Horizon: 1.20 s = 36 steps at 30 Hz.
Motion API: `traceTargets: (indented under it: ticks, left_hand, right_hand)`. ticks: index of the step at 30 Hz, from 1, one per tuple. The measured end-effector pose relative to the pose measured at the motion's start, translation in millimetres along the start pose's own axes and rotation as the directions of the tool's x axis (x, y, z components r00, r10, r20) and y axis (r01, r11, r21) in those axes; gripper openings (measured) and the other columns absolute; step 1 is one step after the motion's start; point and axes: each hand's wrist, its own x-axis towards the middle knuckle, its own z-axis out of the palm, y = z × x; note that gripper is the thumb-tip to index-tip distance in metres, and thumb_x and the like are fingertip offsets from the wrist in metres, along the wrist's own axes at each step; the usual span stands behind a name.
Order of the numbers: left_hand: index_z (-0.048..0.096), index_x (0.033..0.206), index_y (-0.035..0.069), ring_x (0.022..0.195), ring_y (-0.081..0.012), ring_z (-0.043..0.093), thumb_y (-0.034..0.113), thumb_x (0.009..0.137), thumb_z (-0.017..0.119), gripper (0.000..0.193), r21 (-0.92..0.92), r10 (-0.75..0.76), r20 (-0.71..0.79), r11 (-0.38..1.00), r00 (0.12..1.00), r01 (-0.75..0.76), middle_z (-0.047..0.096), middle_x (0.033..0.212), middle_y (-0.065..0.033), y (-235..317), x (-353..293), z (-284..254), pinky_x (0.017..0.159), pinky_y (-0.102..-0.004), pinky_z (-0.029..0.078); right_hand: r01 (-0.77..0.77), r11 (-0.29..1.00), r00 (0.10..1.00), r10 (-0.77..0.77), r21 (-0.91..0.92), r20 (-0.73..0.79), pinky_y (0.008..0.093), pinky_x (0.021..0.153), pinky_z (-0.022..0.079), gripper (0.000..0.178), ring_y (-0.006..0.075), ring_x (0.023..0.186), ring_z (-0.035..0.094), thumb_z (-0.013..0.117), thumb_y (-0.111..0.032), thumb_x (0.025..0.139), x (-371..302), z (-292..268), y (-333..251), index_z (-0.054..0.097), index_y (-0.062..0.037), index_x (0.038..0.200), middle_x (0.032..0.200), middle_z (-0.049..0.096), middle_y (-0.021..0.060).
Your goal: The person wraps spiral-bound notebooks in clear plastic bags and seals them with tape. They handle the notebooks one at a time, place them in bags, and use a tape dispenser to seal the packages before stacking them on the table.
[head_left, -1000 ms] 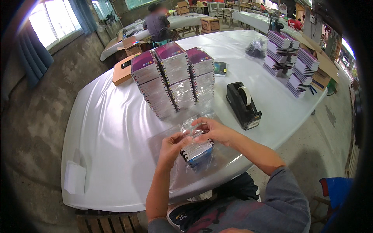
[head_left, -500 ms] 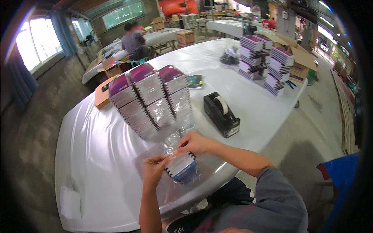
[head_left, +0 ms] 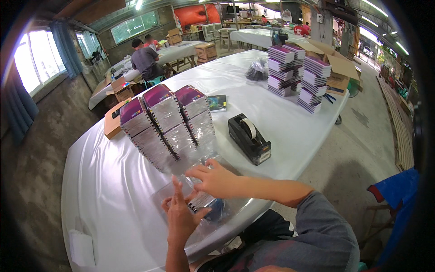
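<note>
A small spiral-bound notebook stack (head_left: 203, 202) lies in a clear plastic bag (head_left: 229, 209) at the table's near edge. My left hand (head_left: 182, 216) is over its left side, fingers spread, the thumb reaching across the black binding. From the right, my right hand (head_left: 216, 180) lies over the far side of the bag, its fingers apart and touching the film. Both hands hide part of the stack. Just beyond stand three tall columns of purple-covered spiral notebooks (head_left: 165, 115), their lower parts glossy with clear film. A black tape dispenser (head_left: 249, 138) sits to their right.
White sheeting covers the table (head_left: 113, 190). Further stacks of notebooks (head_left: 290, 70) stand at the far right, beside an open carton (head_left: 342, 70) and dark-handled pliers (head_left: 329, 97). A cardboard box (head_left: 113, 121) lies at the left. A seated person (head_left: 147, 61) works at another table.
My hands have gone from pinching the plastic together above the stack to spread fingers over the bag. The whole view has shifted slightly.
</note>
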Motion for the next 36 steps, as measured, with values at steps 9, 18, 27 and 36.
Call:
traceTargets:
  ticks: [9, 18, 27, 36]
  left_hand:
    - [0.068, 0.103, 0.012, 0.11, -0.0157, 0.058, 0.018, 0.081, 0.066, 0.022, 0.404, 0.217, -0.007, 0.894, 0.976, -0.196, 0.067, 0.108, -0.0059, -8, -28, 19, 0.094, -0.0445, 0.022]
    - [0.069, 0.103, 0.013, 0.106, -0.0156, 0.059, 0.019, 0.082, 0.065, 0.022, 0.365, 0.204, -0.05, 0.915, 0.978, -0.172, 0.067, 0.109, -0.0056, -7, -29, 26, 0.093, -0.0433, 0.023]
    - [0.069, 0.103, 0.014, 0.106, -0.0154, 0.059, 0.02, 0.082, 0.065, 0.022, 0.353, 0.203, -0.056, 0.92, 0.977, -0.171, 0.067, 0.11, -0.0058, -8, -30, 26, 0.094, -0.0435, 0.022]
    - [0.069, 0.102, 0.014, 0.106, -0.0154, 0.059, 0.019, 0.081, 0.066, 0.022, 0.383, 0.195, -0.056, 0.91, 0.979, -0.16, 0.067, 0.108, -0.006, -8, -29, 26, 0.093, -0.0438, 0.022]
  right_hand:
    - [-0.218, 0.975, 0.952, 0.205, 0.036, 0.226, 0.0427, 0.09, 0.04, 0.026, 0.0211, 0.11, 0.052, 0.068, -0.021, 0.074, -46, -51, 3, 0.066, -0.0181, 0.099, 0.117, 0.056, 0.0041]
    - [-0.901, 0.139, 0.241, 0.948, 0.412, 0.207, 0.0374, 0.086, 0.042, 0.036, 0.0257, 0.097, 0.055, 0.059, -0.039, 0.087, -161, -11, 136, 0.064, -0.0065, 0.104, 0.103, 0.062, 0.0117]
    - [-0.529, -0.325, 0.238, 0.829, 0.784, 0.505, 0.043, 0.092, 0.031, 0.028, 0.0196, 0.103, 0.05, 0.064, -0.035, 0.083, -148, -4, 148, 0.069, -0.0089, 0.091, 0.099, 0.063, 0.0055]
    - [-0.291, -0.178, 0.282, 0.923, 0.94, 0.263, 0.0429, 0.095, 0.025, 0.021, 0.0182, 0.113, 0.044, 0.063, -0.03, 0.085, -159, 13, 120, 0.067, -0.0102, 0.082, 0.119, 0.057, 0.0002]
